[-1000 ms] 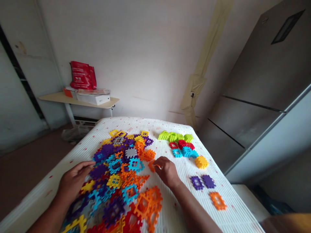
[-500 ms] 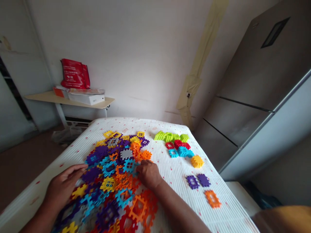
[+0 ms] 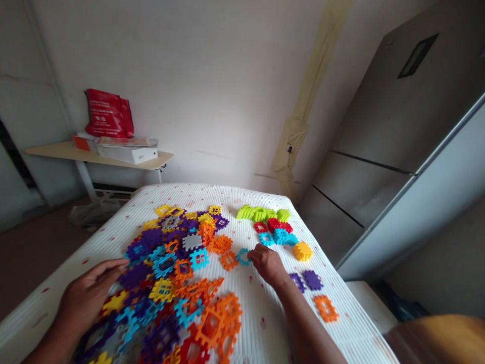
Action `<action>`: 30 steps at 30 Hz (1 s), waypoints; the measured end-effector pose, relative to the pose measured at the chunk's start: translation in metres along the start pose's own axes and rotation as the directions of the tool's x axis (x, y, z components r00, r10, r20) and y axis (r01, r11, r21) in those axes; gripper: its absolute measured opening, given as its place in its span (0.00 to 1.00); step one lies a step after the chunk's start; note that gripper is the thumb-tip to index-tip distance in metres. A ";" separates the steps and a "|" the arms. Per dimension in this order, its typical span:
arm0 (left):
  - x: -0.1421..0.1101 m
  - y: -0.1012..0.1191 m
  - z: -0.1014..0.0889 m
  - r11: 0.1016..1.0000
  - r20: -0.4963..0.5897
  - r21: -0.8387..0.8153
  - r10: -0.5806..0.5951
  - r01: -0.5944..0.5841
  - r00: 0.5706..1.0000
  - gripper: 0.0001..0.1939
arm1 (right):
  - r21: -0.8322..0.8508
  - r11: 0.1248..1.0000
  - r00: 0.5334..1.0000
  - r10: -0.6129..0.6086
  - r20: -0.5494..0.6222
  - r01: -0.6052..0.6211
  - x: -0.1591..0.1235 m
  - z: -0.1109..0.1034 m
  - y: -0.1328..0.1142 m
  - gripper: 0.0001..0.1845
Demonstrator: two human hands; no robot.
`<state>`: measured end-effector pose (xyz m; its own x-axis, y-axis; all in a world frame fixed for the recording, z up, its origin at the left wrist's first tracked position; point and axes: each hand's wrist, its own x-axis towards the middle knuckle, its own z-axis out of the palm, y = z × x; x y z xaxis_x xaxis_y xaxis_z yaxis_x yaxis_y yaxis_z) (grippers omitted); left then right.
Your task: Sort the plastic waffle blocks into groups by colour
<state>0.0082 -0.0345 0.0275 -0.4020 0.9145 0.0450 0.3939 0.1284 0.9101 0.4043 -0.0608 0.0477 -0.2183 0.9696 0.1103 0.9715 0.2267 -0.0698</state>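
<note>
A large pile of toothed plastic building tiles in orange, purple, blue, yellow, red and grey covers the left part of the table. My right hand is over the bare cloth right of the pile, pinching a light-blue window-frame tile by its edge. Close beside that tile lies an orange tile. At the pile's left edge my left hand rests with its fingers stretched out, the tips touching or very near a purple tile; nothing shows in its grasp.
Sorted groups stand at the right: green tiles, red tiles, blue tiles and a yellow stack. Nearer are purple tiles and an orange tile. A fridge borders the table's right side.
My right hand has moved right, out of the pile, with the light-blue tile. An orange tile now lies apart from the pile beside it. My left hand stays at the pile's left edge.
</note>
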 end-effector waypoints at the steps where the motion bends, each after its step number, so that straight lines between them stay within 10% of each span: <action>1: -0.001 0.001 0.000 1.000 -0.004 0.012 -0.006 0.006 1.000 0.18 | 0.010 1.000 1.000 0.013 0.005 -0.013 -0.002 0.001 0.005 0.15; 18: -0.002 0.008 -0.001 0.999 0.022 0.025 -0.049 0.048 0.999 0.20 | 0.311 0.941 0.990 0.139 0.000 -0.132 -0.009 0.002 0.006 0.19; 25: 0.002 0.000 0.000 0.997 0.050 0.060 -0.061 0.058 0.997 0.24 | 0.239 0.945 0.904 0.293 -0.311 -0.223 0.001 0.006 0.027 0.22; 30: 0.003 -0.001 -0.001 0.995 0.048 0.081 -0.059 0.055 0.997 0.24 | 0.166 0.934 0.879 0.354 -0.320 -0.315 0.010 0.004 0.044 0.25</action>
<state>0.0059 -0.0325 0.0273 -0.3847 0.9226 -0.0288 0.4370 0.2095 0.8747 0.4449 -0.0405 0.0414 0.1813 0.9029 0.3898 0.9612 -0.0788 -0.2645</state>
